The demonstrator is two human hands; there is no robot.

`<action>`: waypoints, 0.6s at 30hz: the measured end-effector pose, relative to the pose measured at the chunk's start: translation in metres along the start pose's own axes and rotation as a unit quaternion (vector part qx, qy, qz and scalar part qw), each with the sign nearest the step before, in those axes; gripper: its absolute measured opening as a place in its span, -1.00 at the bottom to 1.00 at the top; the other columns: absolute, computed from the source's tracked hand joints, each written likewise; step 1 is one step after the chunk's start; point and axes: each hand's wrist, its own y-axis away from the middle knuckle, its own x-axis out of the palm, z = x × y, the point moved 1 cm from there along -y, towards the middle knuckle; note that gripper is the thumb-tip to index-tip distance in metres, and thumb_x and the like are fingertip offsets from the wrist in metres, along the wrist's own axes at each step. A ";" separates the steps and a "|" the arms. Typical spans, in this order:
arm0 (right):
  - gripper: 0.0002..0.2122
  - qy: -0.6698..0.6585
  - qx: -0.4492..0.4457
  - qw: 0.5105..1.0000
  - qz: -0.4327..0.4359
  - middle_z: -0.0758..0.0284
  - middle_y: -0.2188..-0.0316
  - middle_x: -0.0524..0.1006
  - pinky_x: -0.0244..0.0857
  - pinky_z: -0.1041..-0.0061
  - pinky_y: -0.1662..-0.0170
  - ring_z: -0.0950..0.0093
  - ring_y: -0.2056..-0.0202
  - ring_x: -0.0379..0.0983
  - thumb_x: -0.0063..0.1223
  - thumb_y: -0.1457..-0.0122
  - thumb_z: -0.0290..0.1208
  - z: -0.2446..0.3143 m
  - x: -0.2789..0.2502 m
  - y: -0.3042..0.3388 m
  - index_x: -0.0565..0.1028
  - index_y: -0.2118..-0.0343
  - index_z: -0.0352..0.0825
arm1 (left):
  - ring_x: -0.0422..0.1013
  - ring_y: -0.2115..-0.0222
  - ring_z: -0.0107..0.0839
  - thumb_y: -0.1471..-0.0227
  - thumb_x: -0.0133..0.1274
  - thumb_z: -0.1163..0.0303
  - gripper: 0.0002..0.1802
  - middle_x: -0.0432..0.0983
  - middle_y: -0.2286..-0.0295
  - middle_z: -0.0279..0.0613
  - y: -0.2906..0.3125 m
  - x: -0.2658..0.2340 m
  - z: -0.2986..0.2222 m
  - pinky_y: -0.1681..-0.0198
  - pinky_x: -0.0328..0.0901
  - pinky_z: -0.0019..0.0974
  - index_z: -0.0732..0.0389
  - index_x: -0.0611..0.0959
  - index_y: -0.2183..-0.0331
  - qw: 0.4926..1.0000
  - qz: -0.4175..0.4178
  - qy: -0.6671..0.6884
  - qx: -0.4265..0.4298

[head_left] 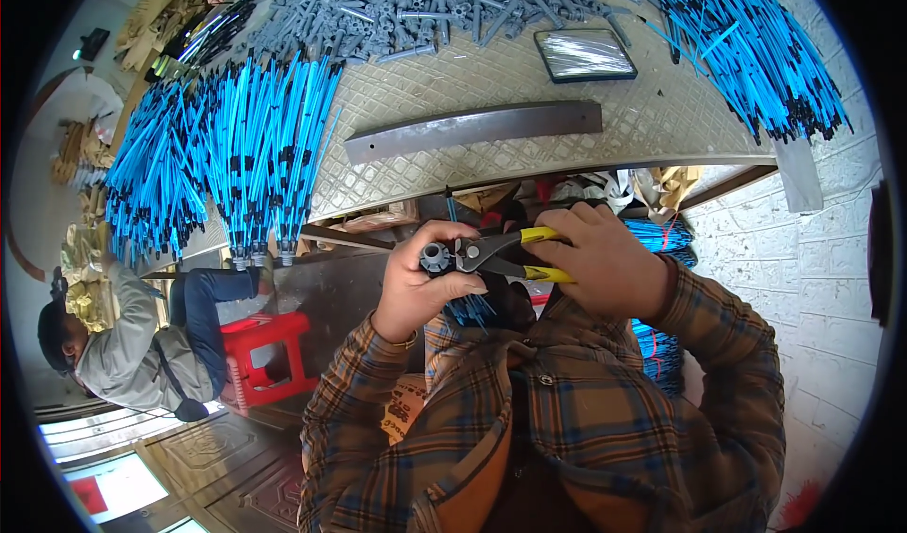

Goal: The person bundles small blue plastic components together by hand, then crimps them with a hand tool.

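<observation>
In front of my chest, my left hand (413, 283) is closed around a grey ribbed plastic fitting (436, 258), its round end facing up. Thin blue rods (470, 310) show below that hand, and one pokes out above it. My right hand (605, 261) grips pliers (501, 251) by their yellow handles (548, 274). The dark jaws meet the side of the grey fitting, between my left thumb and forefinger. What exactly sits between the jaws is too small to make out.
On the patterned table (397, 174) lie a dark metal bar (472, 131), a tray of thin silvery pins (586, 53), a heap of grey plastic parts (425, 8) and bundles of blue rods (756, 51). At left, another person (142, 335) sits near a red stool (265, 353).
</observation>
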 end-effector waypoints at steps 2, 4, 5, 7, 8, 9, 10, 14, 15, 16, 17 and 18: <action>-0.61 0.012 0.001 1.000 0.006 0.25 0.18 0.34 0.18 0.33 0.18 0.28 0.21 0.29 0.08 0.17 -0.42 0.001 -0.004 0.001 0.43 0.17 -0.26 | 0.42 0.43 -0.49 0.37 0.20 0.63 -0.54 0.42 0.32 -0.20 0.001 0.000 0.001 0.33 0.37 -0.44 0.35 0.48 0.27 1.000 -0.001 0.002 0.001; -0.64 0.035 0.005 0.999 0.018 0.29 0.22 0.35 0.18 0.35 0.20 0.31 0.25 0.29 0.08 0.17 -0.43 0.004 -0.011 0.001 0.45 0.20 -0.25 | 0.43 0.44 -0.49 0.36 0.21 0.61 -0.54 0.43 0.31 -0.19 0.002 0.000 0.002 0.32 0.37 -0.44 0.36 0.48 0.27 1.000 -0.001 0.006 0.001; -0.64 0.036 0.005 0.999 0.018 0.29 0.22 0.35 0.18 0.35 0.20 0.31 0.25 0.29 0.08 0.17 -0.43 0.005 -0.015 0.002 0.45 0.20 -0.25 | 0.43 0.44 -0.49 0.36 0.21 0.61 -0.54 0.43 0.31 -0.19 0.004 -0.001 0.002 0.32 0.37 -0.44 0.36 0.48 0.27 1.000 -0.002 0.006 0.001; -0.67 0.020 -0.008 0.998 0.055 0.27 0.25 0.36 0.21 0.37 0.24 0.28 0.29 0.32 0.08 0.14 -0.41 0.007 -0.025 0.003 0.45 0.23 -0.27 | 0.43 0.42 -0.48 0.37 0.23 0.59 -0.52 0.44 0.31 -0.18 0.007 -0.001 0.001 0.33 0.37 -0.44 0.37 0.48 0.26 0.999 0.018 0.029 -0.005; -0.69 0.011 -0.013 0.997 0.074 0.26 0.27 0.36 0.23 0.37 0.26 0.27 0.32 0.33 0.08 0.13 -0.40 0.007 -0.027 0.004 0.45 0.24 -0.28 | 0.43 0.42 -0.48 0.37 0.23 0.57 -0.51 0.44 0.30 -0.18 0.008 -0.001 0.000 0.33 0.36 -0.44 0.38 0.48 0.25 0.999 0.029 0.040 -0.009; -0.69 0.011 -0.012 0.997 0.075 0.26 0.27 0.36 0.23 0.37 0.26 0.27 0.32 0.33 0.08 0.13 -0.40 0.005 -0.029 0.004 0.45 0.24 -0.28 | 0.43 0.42 -0.48 0.37 0.23 0.57 -0.51 0.44 0.30 -0.18 0.009 -0.001 -0.001 0.33 0.36 -0.44 0.38 0.48 0.25 0.999 0.030 0.042 -0.010; -0.73 -0.052 0.007 0.991 0.125 0.26 0.29 0.37 0.24 0.38 0.30 0.28 0.34 0.35 0.06 0.08 -0.38 0.003 -0.030 0.004 0.44 0.25 -0.29 | 0.43 0.42 -0.48 0.38 0.25 0.55 -0.49 0.45 0.30 -0.17 0.009 -0.002 -0.002 0.33 0.35 -0.44 0.38 0.49 0.25 0.998 0.035 0.048 -0.026; -0.77 -0.294 0.094 0.903 0.299 0.24 0.37 0.43 0.28 0.41 0.38 0.32 0.41 0.41 -0.03 -0.07 -0.30 -0.011 -0.026 0.003 0.41 0.28 -0.34 | 0.43 0.42 -0.48 0.43 0.28 0.50 -0.45 0.47 0.32 -0.16 0.009 -0.001 -0.004 0.33 0.34 -0.44 0.39 0.51 0.25 0.998 0.056 0.039 -0.016; -0.75 -0.402 0.141 0.826 0.368 0.23 0.40 0.45 0.29 0.41 0.40 0.33 0.43 0.43 -0.07 -0.10 -0.27 -0.016 -0.020 0.003 0.40 0.28 -0.37 | 0.43 0.42 -0.49 0.45 0.30 0.48 -0.44 0.48 0.34 -0.16 0.007 -0.001 -0.004 0.33 0.33 -0.44 0.38 0.52 0.25 0.997 0.067 0.016 0.027; -0.73 -0.500 0.185 0.730 0.428 0.21 0.43 0.47 0.31 0.41 0.41 0.35 0.45 0.45 -0.10 -0.14 -0.24 -0.019 -0.014 0.005 0.39 0.29 -0.39 | 0.43 0.42 -0.49 0.47 0.31 0.46 -0.43 0.49 0.35 -0.16 0.007 -0.002 -0.005 0.33 0.33 -0.44 0.38 0.53 0.26 0.994 0.078 -0.006 0.069; -0.73 -0.501 0.185 0.728 0.430 0.21 0.43 0.47 0.31 0.41 0.41 0.35 0.45 0.45 -0.10 -0.14 -0.24 -0.022 -0.005 0.008 0.39 0.29 -0.39 | 0.43 0.42 -0.49 0.47 0.31 0.46 -0.43 0.49 0.35 -0.16 0.007 -0.003 -0.005 0.33 0.33 -0.44 0.38 0.53 0.26 0.995 0.078 -0.006 0.067; -0.70 -0.594 0.202 0.638 0.447 0.20 0.45 0.47 0.33 0.42 0.41 0.37 0.45 0.46 -0.11 -0.15 -0.22 -0.023 0.006 0.013 0.38 0.28 -0.42 | 0.43 0.42 -0.49 0.48 0.32 0.44 -0.42 0.50 0.37 -0.16 0.008 -0.004 -0.006 0.32 0.32 -0.45 0.38 0.54 0.27 0.995 0.082 -0.010 0.051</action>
